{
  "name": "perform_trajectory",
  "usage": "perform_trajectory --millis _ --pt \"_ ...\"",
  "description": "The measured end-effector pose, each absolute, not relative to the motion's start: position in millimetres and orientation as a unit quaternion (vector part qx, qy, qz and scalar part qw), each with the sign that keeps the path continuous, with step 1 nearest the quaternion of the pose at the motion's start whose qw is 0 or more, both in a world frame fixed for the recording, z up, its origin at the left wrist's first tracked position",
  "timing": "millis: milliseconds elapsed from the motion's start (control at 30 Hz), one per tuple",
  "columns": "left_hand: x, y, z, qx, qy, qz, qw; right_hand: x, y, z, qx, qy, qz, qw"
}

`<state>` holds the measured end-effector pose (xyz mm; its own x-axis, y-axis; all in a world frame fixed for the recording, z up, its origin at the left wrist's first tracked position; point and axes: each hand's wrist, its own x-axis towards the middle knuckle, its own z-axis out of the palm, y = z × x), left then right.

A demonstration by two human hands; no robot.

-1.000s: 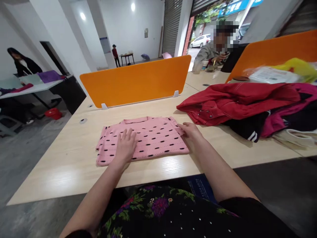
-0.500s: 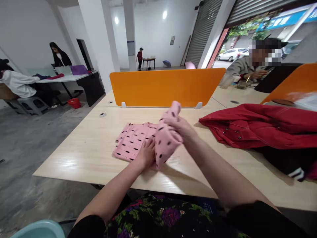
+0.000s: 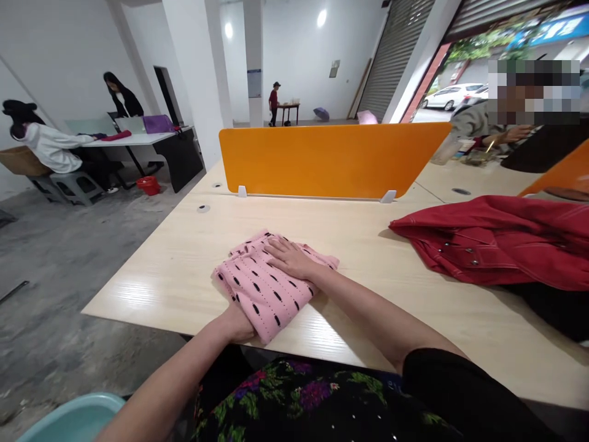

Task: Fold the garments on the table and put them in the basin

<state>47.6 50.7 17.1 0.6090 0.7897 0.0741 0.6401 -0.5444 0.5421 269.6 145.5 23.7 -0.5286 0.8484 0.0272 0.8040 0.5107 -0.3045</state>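
A pink spotted sweater (image 3: pixel 267 285) lies folded small near the worktop's (image 3: pixel 368 245) front edge — right hand (image 3: pixel 289 258) flat, fingers spread, pressing its top, left hand (image 3: pixel 237 325) tucked under its near corner, grip hidden — likely smoothing the final fold.

Pink knit top (image 3: pixel 267 288) with black dashes, folded into a compact bundle. Lying flat near front edge of wooden table (image 3: pixel 368 245), well left of red jacket (image 3: pixel 501 245).
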Motion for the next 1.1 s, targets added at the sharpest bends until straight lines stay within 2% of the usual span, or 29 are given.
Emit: perform_trajectory --millis 100,200,267,367,433,500,567,633,700,800,867,967,1033,1100 --pt "17 36 13 0.788 0.425 0.250 0.370 276 125 16 -0.512 -0.847 0.101 0.101" --pt "-3 31 12 0.554 0.517 0.425 0.495 281 119 20 -0.492 -0.858 0.081 0.126" --pt "-3 37 16 0.434 0.537 0.485 0.536 283 127 26 -0.505 -0.845 0.070 0.161" --pt "16 55 27 0.410 0.539 0.489 0.549 280 150 28 -0.544 -0.816 0.058 0.188" --pt "32 67 32 0.417 0.538 0.509 0.526 276 162 27 -0.554 -0.807 0.072 0.191" --pt "44 74 35 0.412 0.544 0.548 0.484 273 169 28 -0.559 -0.791 0.077 0.235" --pt "47 78 34 0.427 0.581 0.562 0.406 272 172 30 -0.550 -0.774 0.057 0.307" --pt "44 81 33 0.468 0.644 0.523 0.305 273 175 31 -0.537 -0.769 0.039 0.344" --pt "38 86 31 0.515 0.715 0.419 0.217 272 179 27 -0.547 -0.776 0.044 0.312" --pt "32 93 29 0.552 0.776 0.269 0.144 270 186 16 -0.570 -0.787 0.086 0.221" --pt "32 92 32 0.578 0.771 0.257 0.068 269 186 11 -0.579 -0.784 0.091 0.204" --pt "36 82 43 0.657 0.680 0.323 -0.034 268 172 16 -0.572 -0.785 0.037 0.235" --pt "42 75 47 0.730 0.599 0.324 -0.053 268 160 21 -0.537 -0.807 0.023 0.246" --pt "50 75 44 0.793 0.549 0.261 -0.038 267 151 21 -0.492 -0.840 0.066 0.221"
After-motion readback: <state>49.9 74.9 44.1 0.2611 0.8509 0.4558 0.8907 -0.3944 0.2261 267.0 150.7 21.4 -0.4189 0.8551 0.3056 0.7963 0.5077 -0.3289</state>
